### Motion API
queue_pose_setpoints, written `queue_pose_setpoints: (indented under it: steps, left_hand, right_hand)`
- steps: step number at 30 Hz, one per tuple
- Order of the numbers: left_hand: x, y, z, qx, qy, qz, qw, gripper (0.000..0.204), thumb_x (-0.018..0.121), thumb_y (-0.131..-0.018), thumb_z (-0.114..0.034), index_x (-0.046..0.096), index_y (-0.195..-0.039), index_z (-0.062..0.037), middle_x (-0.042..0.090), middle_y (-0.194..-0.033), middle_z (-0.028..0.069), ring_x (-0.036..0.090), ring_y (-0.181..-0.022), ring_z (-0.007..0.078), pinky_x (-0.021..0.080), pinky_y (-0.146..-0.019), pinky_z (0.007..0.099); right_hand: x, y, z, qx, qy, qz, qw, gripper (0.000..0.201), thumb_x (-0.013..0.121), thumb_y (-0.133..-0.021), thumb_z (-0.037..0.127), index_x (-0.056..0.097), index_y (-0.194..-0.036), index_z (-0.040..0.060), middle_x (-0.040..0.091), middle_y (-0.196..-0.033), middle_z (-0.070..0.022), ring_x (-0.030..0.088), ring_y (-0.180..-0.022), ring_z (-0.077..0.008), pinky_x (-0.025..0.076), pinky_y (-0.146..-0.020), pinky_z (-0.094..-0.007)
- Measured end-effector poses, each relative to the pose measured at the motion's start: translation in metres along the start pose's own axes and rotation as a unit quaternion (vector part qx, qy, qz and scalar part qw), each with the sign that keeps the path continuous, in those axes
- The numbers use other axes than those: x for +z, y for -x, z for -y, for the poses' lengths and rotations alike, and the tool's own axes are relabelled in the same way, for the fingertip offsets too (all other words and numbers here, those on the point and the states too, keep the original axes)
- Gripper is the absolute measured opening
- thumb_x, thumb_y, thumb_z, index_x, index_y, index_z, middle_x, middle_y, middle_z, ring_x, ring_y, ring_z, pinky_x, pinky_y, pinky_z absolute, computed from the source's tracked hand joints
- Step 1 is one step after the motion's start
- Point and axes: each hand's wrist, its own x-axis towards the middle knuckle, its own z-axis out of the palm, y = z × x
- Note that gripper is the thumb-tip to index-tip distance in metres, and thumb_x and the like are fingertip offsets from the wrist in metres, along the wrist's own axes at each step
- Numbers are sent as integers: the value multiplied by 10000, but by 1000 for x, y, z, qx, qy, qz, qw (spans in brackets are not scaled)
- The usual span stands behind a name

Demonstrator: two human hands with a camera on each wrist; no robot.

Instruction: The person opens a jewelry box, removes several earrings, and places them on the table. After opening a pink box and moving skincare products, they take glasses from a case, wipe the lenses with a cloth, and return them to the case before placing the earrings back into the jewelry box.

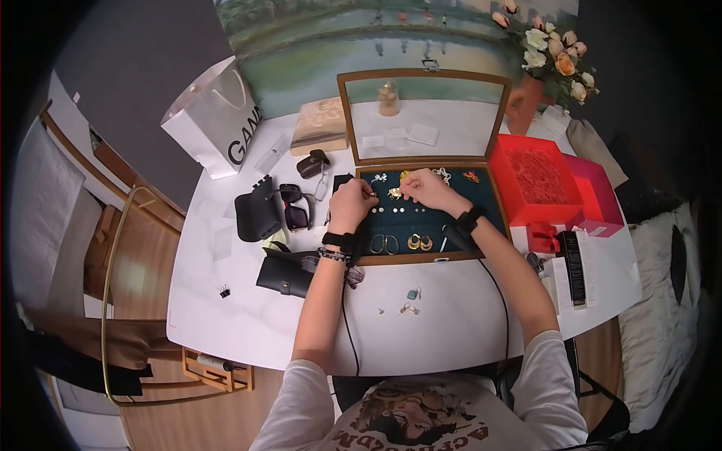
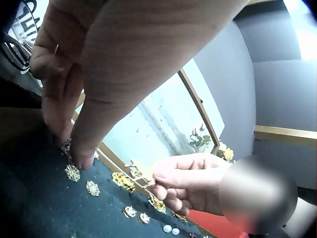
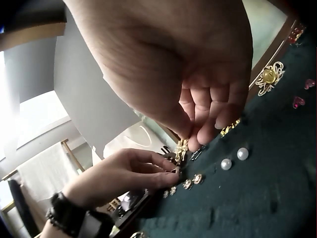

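A wooden jewelry box [image 1: 466,257] with dark green lining stands with its glass lid [image 1: 425,124] raised. Over its left part, my left hand [image 1: 351,204] pinches a small sparkling piece of jewelry [image 2: 67,148], mostly hidden by thumb and finger. My right hand [image 1: 430,189] pinches a gold openwork piece of jewelry [image 2: 142,171] between thumb and fingertips, above the lining. Below the hands lie small flower-shaped stud earrings [image 2: 92,188] and pearl studs [image 3: 242,153]. Thick gold hoop earrings [image 1: 426,243] and thin hoops [image 1: 391,244] rest toward the box's front.
Loose earrings [image 1: 414,294] lie on the white table in front of the box. To the left are sunglasses [image 1: 297,216], a black case [image 1: 256,212], a black pouch [image 1: 282,274] and a white paper bag [image 1: 203,124]. A red box [image 1: 508,192] stands at the right.
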Motion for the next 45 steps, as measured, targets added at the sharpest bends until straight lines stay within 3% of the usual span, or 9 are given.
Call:
queue_pose_setpoints:
  steps: [8,14,16,20,22,29,37,40,45]
  left_hand:
    - [4,-1,4,25,-13,-23,999,231,878,-749,-233,753,-883,-92,754,-805,74,740,-812,279,564,-688,404]
    - [7,-3,6,29,0,-26,999,242,877,-748,-224,751,-877,-63,749,-785,101,739,-785,295,568,-687,407]
    - [8,-3,8,37,6,-30,999,240,878,-746,-211,750,-872,-52,747,-778,110,738,-774,300,569,-688,405]
    - [9,-5,9,50,18,-34,998,239,884,-736,-170,746,-857,-18,743,-769,137,737,-753,308,570,-687,394]
    - [7,-6,9,48,26,-27,998,243,887,-732,-166,746,-853,-11,742,-769,145,738,-750,307,570,-686,389]
    - [7,-7,11,54,41,-22,997,265,898,-728,-169,746,-848,11,744,-779,166,741,-747,305,573,-691,380]
    - [7,-9,15,36,71,-8,997,266,898,-727,-159,738,-862,5,741,-798,158,742,-776,305,581,-720,387]
    - [6,-10,16,17,89,16,996,243,890,-732,-135,728,-859,-6,735,-813,148,738,-800,310,581,-736,396]
    - [7,-10,17,15,88,11,996,245,889,-737,-131,728,-862,5,734,-809,158,737,-794,318,577,-729,395]
  right_hand:
    - [-10,-21,6,41,38,100,993,176,665,-958,108,746,-907,-39,741,-800,-72,670,-700,-113,549,-641,-272]
    - [-1,-5,40,46,162,18,986,166,731,-918,150,755,-926,-14,743,-765,-72,698,-684,-151,541,-636,-308]
    - [5,5,46,-55,273,-7,960,204,786,-883,225,769,-951,33,750,-780,-79,723,-708,-221,553,-669,-355]
    - [9,3,42,-68,308,-8,949,253,819,-849,291,779,-971,73,759,-805,-87,732,-743,-269,564,-708,-384]
    - [8,4,43,-37,305,-1,952,233,812,-837,284,788,-969,94,775,-883,-118,748,-864,-311,580,-795,-434]
    - [15,7,36,-80,343,-48,935,253,803,-860,296,787,-1001,87,756,-828,-72,737,-829,-283,568,-756,-418]
    - [12,11,39,-80,340,-41,936,263,792,-860,295,788,-1041,104,771,-967,-131,741,-937,-327,583,-819,-461]
    - [12,13,40,-66,348,-30,935,305,793,-865,267,771,-1108,84,759,-942,-86,723,-946,-288,568,-834,-419]
    - [16,13,33,-82,353,-41,931,272,774,-882,266,774,-1095,97,738,-994,-110,716,-978,-312,569,-850,-443]
